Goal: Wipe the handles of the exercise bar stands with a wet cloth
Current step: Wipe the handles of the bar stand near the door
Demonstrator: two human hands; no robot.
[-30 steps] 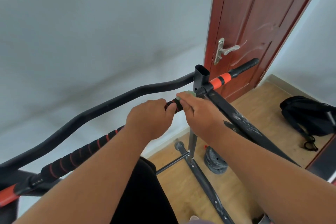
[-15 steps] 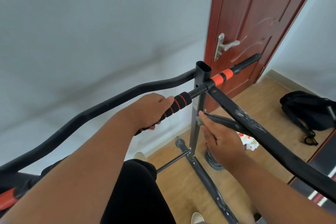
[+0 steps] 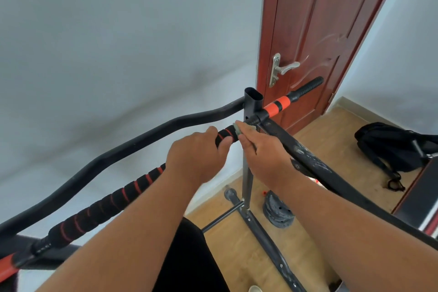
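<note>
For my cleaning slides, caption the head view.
Left hand grips the foam handle while right hand presses a cloth near the upright post.

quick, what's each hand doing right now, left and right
Left hand: closed around the foam handle, gripping it.
Right hand: fingers pinching the cloth against the handle's end.

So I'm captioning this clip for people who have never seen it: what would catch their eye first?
Two bare forearms reach in from below and meet mid-frame on a black foam grip with red rings: the left hand curls round it, and the right hand presses a small greenish cloth against its end. Behind stands a red-brown door with a silver handle, upper right.
</note>
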